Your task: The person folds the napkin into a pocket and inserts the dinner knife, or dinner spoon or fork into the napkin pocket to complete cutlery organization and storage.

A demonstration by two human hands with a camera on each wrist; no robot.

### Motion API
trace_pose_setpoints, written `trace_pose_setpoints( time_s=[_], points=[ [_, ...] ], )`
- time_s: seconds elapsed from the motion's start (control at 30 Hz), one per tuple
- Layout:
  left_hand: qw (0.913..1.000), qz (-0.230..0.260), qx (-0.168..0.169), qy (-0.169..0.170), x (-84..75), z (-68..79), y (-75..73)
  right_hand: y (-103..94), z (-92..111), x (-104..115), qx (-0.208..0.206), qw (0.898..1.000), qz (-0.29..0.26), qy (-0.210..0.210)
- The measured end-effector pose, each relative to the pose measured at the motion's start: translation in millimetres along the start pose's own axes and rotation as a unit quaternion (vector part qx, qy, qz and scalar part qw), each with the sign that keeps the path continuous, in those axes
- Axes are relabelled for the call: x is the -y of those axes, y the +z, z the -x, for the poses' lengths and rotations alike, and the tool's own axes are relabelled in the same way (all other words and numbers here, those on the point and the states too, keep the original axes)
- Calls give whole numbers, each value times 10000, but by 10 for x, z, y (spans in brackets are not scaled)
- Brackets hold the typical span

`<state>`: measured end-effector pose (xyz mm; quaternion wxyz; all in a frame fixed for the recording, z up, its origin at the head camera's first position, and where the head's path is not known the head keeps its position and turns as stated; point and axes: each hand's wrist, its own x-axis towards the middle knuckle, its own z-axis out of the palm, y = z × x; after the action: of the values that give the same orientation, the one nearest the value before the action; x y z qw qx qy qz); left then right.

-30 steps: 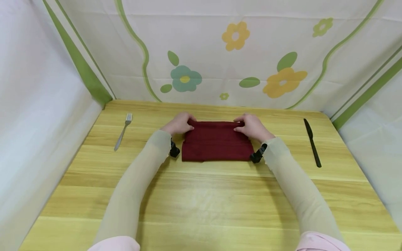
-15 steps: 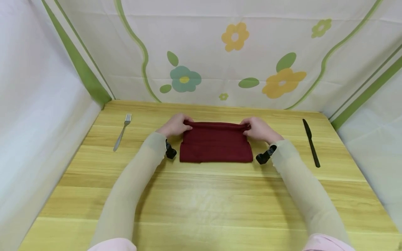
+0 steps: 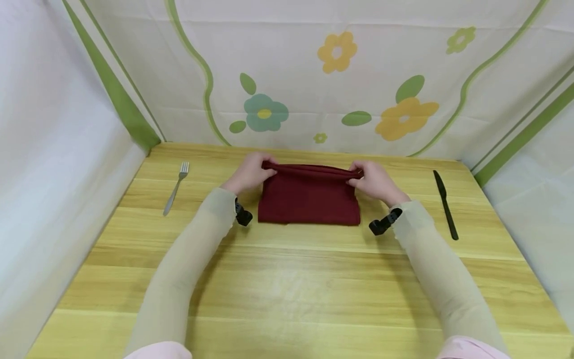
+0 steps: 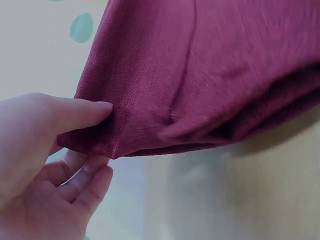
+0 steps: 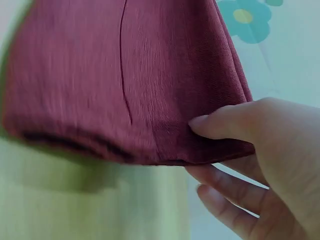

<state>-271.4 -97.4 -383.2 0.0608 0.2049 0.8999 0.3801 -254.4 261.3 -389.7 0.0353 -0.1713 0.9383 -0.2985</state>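
A dark red folded cloth (image 3: 309, 199) lies near the back middle of the table, its far edge raised. My left hand (image 3: 249, 173) pinches the far left corner. In the left wrist view the thumb (image 4: 85, 114) presses on top of the cloth (image 4: 165, 75) and the other fingers are beneath. At the far right corner my right hand (image 3: 375, 181) pinches the cloth the same way. The right wrist view has its thumb (image 5: 225, 122) on the upper face of the cloth (image 5: 135, 75). Stacked layers show along the side edges.
On the left of the wooden table (image 3: 287, 289) lies a metal fork (image 3: 176, 189). A black knife (image 3: 445, 203) lies on the right. White curtain (image 3: 296, 65) with printed flowers hangs right behind the table's back edge.
Both hands have gripped the far corners and lifted the cloth's far edge upward. My right hand has shifted right to the corner. The near edge has slid slightly away from me.
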Motion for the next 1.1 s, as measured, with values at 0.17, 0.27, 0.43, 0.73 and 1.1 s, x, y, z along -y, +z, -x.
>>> trace_pose_setpoints(
  time_s=[0.17,0.27,0.43,0.73,1.1],
  points=[
    [9990,-183,-226,345,-105,103,-89,-84,72,91,-309,9993,99,-191],
    [9975,-315,-199,608,-152,223,-86,-92,173,157,-327,9981,251,-457],
    [9956,-315,107,871,-177,438,-4,-35,381,200,-65,9938,594,-936],
    [9921,-373,544,1063,-103,670,146,78,682,118,167,9888,815,-1241],
    [9909,-495,984,769,-33,735,192,276,918,36,-73,9904,628,-1226]
  ],
)
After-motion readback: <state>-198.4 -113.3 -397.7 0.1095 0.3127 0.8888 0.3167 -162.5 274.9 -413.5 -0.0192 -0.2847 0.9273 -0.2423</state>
